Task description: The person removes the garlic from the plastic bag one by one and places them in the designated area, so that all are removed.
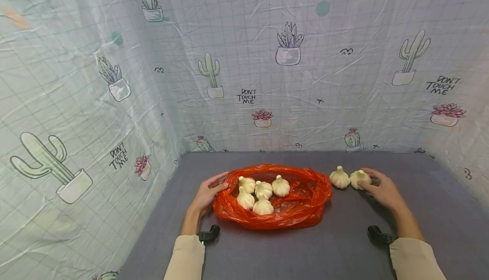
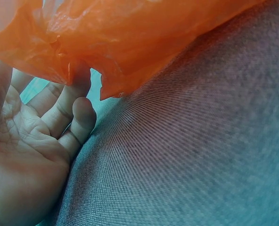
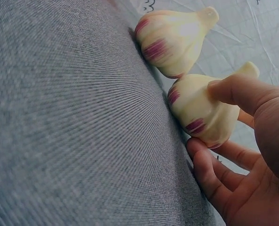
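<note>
A red plastic bag (image 1: 271,222) lies open-mouthed on the grey table, with several garlic bulbs (image 1: 262,190) inside its left half. At the bag's left rim, my left hand (image 1: 206,193) pinches the plastic between thumb and fingers. The left wrist view shows the bag's orange-looking edge (image 2: 120,52) over the fingers (image 2: 59,106). To the right of the bag, my right hand (image 1: 383,189) grips a garlic bulb (image 3: 203,108), thumb on one side and fingers around the other. Another garlic bulb (image 1: 339,177) with purple streaks sits right beside it on the table.
The grey table (image 1: 305,254) meets a hanging cloth (image 1: 244,59) printed with cacti at the back and both sides. Black wrist mounts (image 1: 209,233) sit on both forearms, below light sleeves (image 1: 186,256).
</note>
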